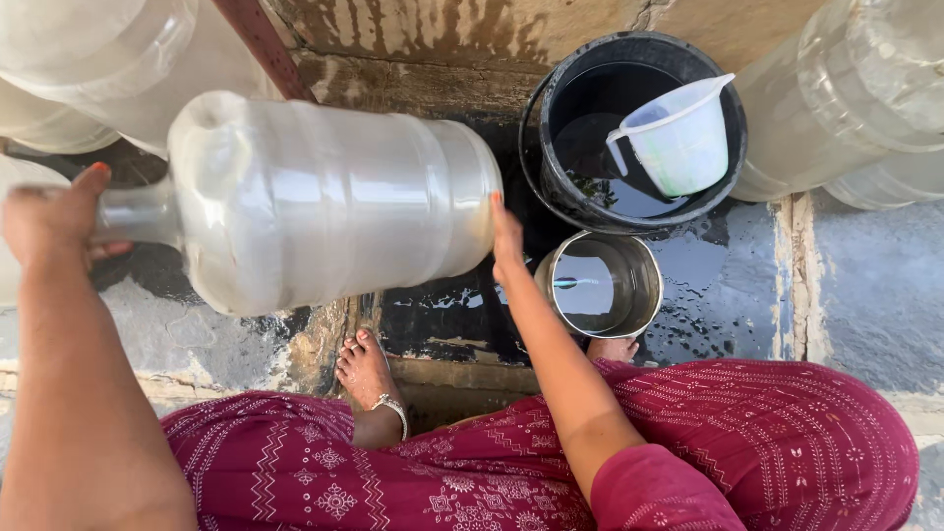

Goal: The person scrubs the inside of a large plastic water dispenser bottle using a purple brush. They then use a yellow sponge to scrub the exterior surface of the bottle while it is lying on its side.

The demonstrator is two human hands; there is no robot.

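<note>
Holding a large clear water jar (324, 197) sideways, the left hand (49, 216) is wrapping its grip around the neck while the right hand (506, 246) is pressing flat against the base, fingers together. Keeping both ends braced is steadying it well above the steel pot (629, 315) and black bucket (728, 167) just beyond the right grip

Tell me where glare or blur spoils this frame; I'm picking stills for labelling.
Head view: sunlight whitens the jug and washes out its ribs; the wet floor glints; the bucket interior lies in deep shadow; the left hand is slightly soft near the frame edge.
</note>
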